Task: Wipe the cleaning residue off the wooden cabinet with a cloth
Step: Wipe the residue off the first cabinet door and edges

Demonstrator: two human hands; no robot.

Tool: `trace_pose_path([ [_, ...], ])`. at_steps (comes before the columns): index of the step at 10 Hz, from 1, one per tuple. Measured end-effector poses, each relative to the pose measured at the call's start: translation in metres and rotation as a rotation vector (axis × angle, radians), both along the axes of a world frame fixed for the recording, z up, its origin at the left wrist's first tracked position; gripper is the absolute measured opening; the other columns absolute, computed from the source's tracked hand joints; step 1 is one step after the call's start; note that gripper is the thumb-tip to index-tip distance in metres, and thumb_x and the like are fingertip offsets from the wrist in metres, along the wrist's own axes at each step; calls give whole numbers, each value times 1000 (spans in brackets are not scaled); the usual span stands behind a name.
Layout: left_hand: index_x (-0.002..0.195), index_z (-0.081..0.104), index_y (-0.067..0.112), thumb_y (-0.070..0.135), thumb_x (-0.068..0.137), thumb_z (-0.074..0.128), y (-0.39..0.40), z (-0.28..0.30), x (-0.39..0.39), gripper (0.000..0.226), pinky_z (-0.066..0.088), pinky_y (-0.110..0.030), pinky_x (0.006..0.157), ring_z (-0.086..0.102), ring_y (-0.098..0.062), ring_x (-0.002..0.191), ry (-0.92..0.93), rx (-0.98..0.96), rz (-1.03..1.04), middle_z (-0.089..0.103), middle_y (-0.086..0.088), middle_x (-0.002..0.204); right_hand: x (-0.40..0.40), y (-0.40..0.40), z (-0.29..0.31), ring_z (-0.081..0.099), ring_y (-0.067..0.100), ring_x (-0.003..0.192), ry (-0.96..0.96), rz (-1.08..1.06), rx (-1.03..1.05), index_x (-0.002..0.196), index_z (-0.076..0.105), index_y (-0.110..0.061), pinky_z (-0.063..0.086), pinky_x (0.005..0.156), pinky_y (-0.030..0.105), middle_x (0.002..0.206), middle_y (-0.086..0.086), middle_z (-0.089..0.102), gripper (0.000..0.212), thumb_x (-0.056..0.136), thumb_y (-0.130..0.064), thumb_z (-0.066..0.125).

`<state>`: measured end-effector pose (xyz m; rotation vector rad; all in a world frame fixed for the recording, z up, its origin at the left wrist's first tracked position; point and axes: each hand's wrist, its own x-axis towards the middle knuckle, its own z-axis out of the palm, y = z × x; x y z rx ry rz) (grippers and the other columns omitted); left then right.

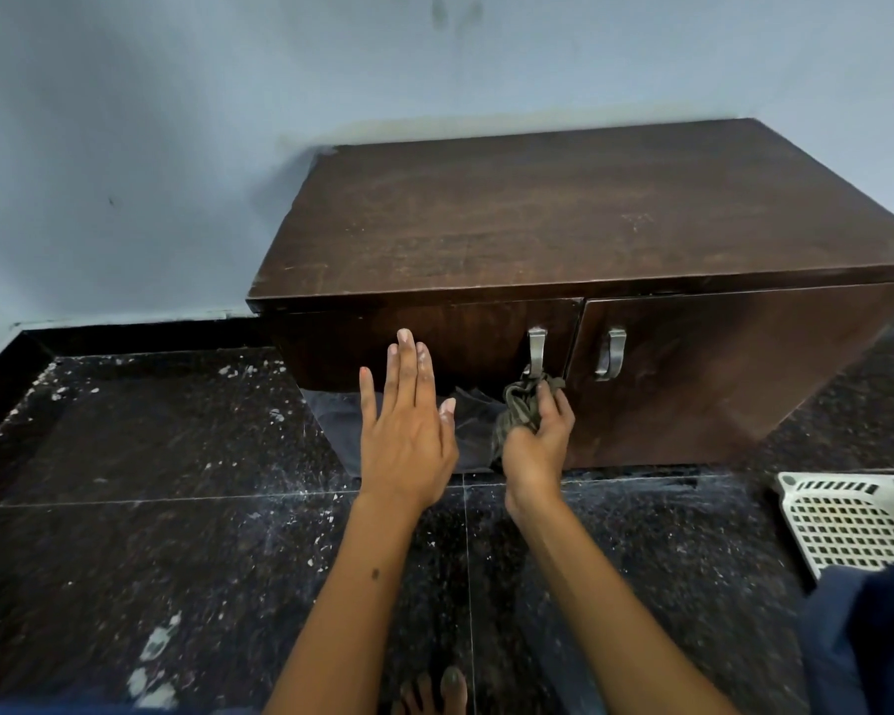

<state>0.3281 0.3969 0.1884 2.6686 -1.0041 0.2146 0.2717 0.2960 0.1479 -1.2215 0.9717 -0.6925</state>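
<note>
dark wooden cabinet (pixel 563 224) stands against the wall; crumpled olive cloth (pixel 523 410) pressed to its left door

Dark wooden cabinet (pixel 563 219) against a pale blue wall (pixel 151 121), sitting on a black speckled floor (pixel 151 508). Right hand (pixel 535 446) bunches a grey-green cloth (pixel 522 405) at the bottom of the left door's metal handle (pixel 536 348). Left hand (pixel 406 436) flat, fingers spread, at the left door. White plastic basket (pixel 847 523) on the floor, right.
</note>
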Motion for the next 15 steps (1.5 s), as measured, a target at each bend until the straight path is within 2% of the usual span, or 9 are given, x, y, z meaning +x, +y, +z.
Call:
trace_pose_path([
  [1,147,-12,9,33,100,16,2,-2,-1,60,-20,-37,112,-22,-16,142,10,3,6,-27,-4,152,-10,8,-15,33,14,136,89,45,-151,146,32,-13,36,110,34,153,-6,15,68,87,19,38],
  [3,147,-12,10,33,100,17,1,-2,3,60,-20,-37,112,-21,-15,142,13,-6,3,-27,-3,152,1,-20,-13,56,23,96,-126,-123,740,126,52,-11,45,90,34,123,9,52,55,85,19,32],
  [4,147,-13,11,33,100,17,4,-3,2,60,-19,-39,112,-22,-15,142,23,12,9,-26,-3,153,-15,-30,-14,55,30,109,-251,-177,1012,111,53,-3,43,95,34,114,13,54,46,74,13,32],
  [5,148,-12,11,34,100,16,1,0,3,60,-18,-39,113,-22,-15,142,38,-3,15,-25,-3,154,-28,-34,-12,58,26,78,-415,-23,1021,94,56,0,49,73,31,88,12,57,35,63,0,41],
  [6,148,-11,10,34,100,15,-3,2,2,60,-19,-40,112,-22,-15,142,49,-7,16,-24,-4,154,-31,-35,-14,56,20,65,-322,157,935,88,60,-4,51,54,26,80,11,60,15,76,-13,59],
  [8,148,-9,10,35,100,15,1,4,-2,59,-20,-39,111,-21,-15,142,51,-4,27,-22,-3,155,-42,-26,-23,60,31,92,-170,282,965,118,56,-3,55,74,50,105,19,63,31,89,-12,58],
  [10,148,-9,9,34,100,15,-4,6,-3,59,-18,-41,112,-20,-16,143,61,-9,31,-22,-5,155,-38,-27,-3,65,17,88,-65,-261,192,99,65,-26,56,81,36,103,4,69,26,85,-5,62],
  [12,148,-9,10,34,100,16,0,1,-2,59,-19,-40,112,-20,-15,143,54,-17,30,-26,-2,152,-16,-24,19,59,-2,101,-87,-133,-425,119,64,-20,45,87,5,110,-12,63,41,84,2,60],
  [15,148,-10,11,35,100,17,4,5,2,60,-21,-39,110,-23,-14,141,-5,23,13,-23,-3,154,-9,-18,-19,62,19,97,208,-3,-9,130,57,-20,51,84,29,116,4,66,43,88,-11,62],
])
